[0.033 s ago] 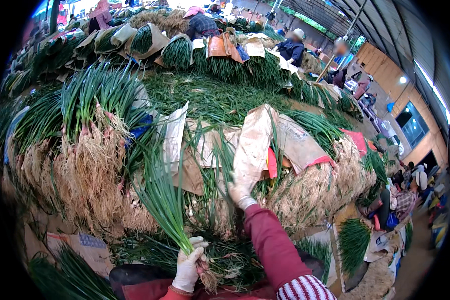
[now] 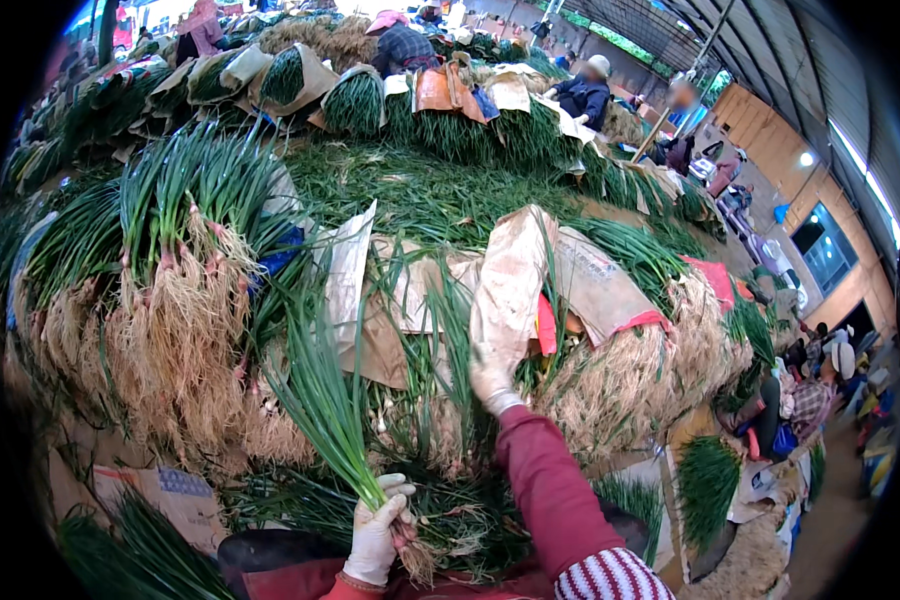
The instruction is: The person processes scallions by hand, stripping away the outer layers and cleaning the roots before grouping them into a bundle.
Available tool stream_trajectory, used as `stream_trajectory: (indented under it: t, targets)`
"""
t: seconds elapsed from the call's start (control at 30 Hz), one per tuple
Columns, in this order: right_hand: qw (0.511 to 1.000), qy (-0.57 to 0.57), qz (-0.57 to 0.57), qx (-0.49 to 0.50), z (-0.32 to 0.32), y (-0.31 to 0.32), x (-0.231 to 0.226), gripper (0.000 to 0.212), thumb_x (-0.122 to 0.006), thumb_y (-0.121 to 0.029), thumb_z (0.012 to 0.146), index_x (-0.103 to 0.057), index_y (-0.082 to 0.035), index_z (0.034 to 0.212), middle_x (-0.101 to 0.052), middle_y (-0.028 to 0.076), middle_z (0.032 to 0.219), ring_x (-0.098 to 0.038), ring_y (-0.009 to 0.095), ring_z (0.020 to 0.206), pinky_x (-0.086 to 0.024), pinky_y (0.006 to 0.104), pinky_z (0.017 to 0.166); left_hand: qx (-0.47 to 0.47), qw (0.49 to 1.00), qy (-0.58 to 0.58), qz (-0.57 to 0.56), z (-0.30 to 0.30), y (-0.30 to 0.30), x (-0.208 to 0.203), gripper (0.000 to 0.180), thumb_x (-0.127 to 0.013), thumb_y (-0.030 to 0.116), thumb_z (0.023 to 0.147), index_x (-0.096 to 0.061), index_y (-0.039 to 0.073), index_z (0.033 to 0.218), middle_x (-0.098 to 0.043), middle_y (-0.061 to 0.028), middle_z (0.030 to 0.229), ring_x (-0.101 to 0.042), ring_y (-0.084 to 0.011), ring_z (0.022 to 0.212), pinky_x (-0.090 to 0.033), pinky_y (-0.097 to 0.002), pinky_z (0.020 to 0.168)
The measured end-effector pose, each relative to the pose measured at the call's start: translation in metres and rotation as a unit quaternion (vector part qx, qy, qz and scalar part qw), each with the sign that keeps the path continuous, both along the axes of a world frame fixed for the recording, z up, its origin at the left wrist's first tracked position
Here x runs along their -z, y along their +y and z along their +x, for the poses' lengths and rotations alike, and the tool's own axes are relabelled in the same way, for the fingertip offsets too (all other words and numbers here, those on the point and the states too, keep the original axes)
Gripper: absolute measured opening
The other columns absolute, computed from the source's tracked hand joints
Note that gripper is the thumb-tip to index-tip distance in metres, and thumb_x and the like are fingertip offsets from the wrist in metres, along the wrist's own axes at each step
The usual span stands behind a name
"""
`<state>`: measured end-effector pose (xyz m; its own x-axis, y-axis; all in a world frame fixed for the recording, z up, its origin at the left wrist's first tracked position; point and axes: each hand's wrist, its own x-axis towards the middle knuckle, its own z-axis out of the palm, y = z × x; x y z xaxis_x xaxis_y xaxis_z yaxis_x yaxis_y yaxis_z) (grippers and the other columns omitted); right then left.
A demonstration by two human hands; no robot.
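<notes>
My left hand (image 2: 377, 535), in a white glove, is closed around the lower stalks of a bunch of green onions (image 2: 335, 425). Their leaves fan up and to the left, and the pale roots hang below my fingers. My right hand (image 2: 493, 382), gloved too, reaches forward to the lower end of a beige sack sheet (image 2: 511, 285). Blur and the hand's own back hide its fingers, so I cannot tell whether they grip anything. Beside it on the left, loose onion leaves (image 2: 454, 330) hang over the pile.
A tall heap of rooted green onions (image 2: 185, 320) stands at the left. More roots (image 2: 610, 385) spill out under a sack (image 2: 602, 285) on the right. Cut leaves (image 2: 420, 190) cover the ground beyond. A cardboard piece (image 2: 175, 505) lies at the lower left. Several people work farther off.
My right hand has shifted slightly to the right, along the lower end of the beige sack sheet. My left hand and its bunch have stayed in place.
</notes>
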<state>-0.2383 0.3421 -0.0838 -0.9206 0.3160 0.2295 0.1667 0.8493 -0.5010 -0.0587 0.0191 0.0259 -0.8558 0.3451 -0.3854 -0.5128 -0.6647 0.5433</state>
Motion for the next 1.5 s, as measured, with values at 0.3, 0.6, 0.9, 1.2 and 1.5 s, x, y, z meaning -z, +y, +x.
stream_trajectory:
  t: [0.3, 0.6, 0.9, 1.2, 1.5]
  targets:
    - [0.998, -0.036, 0.019, 0.049, 0.041, 0.030, -0.026, 0.055, -0.057, -0.042, 0.089, -0.051, -0.009, 0.132, -0.062, 0.021, 0.117, -0.060, 0.035, 0.106, -0.047, 0.0412, 0.091, 0.016, 0.999, -0.029, -0.022, -0.005, 0.000, 0.011, 0.030, -0.055, 0.002, 0.090, -0.051, 0.000, 0.120, -0.064, -0.0092, 0.099, -0.057, -0.0091, 0.056, -0.049, -0.0226, 0.043]
    - [0.974, 0.021, 0.010, 0.224, 0.094, -0.040, 0.015, 0.047, -0.067, -0.025, 0.078, -0.058, -0.008, 0.121, -0.065, 0.020, 0.104, -0.062, 0.037, 0.098, -0.047, 0.0407, 0.089, 0.029, 0.999, -0.018, -0.032, -0.004, -0.001, 0.007, 0.030, -0.055, 0.003, 0.090, -0.052, 0.001, 0.120, -0.065, -0.0087, 0.100, -0.057, -0.0078, 0.057, -0.048, -0.0207, 0.043]
    - [0.960, -0.072, -0.249, -0.109, 0.047, -0.060, -0.163, 0.045, -0.063, -0.027, 0.088, -0.054, -0.002, 0.124, -0.067, 0.015, 0.099, -0.064, 0.025, 0.090, -0.050, 0.0345, 0.080, 0.006, 1.000, 0.004, -0.010, 0.000, -0.015, 0.009, 0.031, -0.053, 0.004, 0.090, -0.051, 0.001, 0.122, -0.064, -0.0094, 0.098, -0.058, -0.0098, 0.057, -0.050, -0.0214, 0.044]
    - [0.993, 0.115, 0.037, -0.006, 0.063, -0.050, -0.150, 0.045, -0.062, -0.028, 0.087, -0.056, -0.007, 0.126, -0.062, 0.022, 0.113, -0.064, 0.034, 0.098, -0.050, 0.0379, 0.084, 0.003, 0.998, -0.002, 0.060, 0.004, -0.020, 0.007, 0.044, -0.051, 0.013, 0.095, -0.041, 0.004, 0.137, -0.057, -0.0113, 0.120, -0.062, -0.0194, 0.095, -0.056, -0.0324, 0.075]
    - [0.761, -0.234, -0.586, -0.150, 0.202, -0.174, -0.100, 0.047, -0.045, -0.045, 0.098, -0.053, -0.008, 0.126, -0.061, 0.007, 0.113, -0.060, 0.016, 0.096, -0.051, 0.0305, 0.078, 0.043, 0.977, -0.043, 0.205, 0.001, -0.017, 0.025, 0.048, -0.051, 0.025, 0.096, -0.039, 0.005, 0.138, -0.061, -0.0123, 0.116, -0.062, -0.0245, 0.100, -0.056, -0.0391, 0.082]
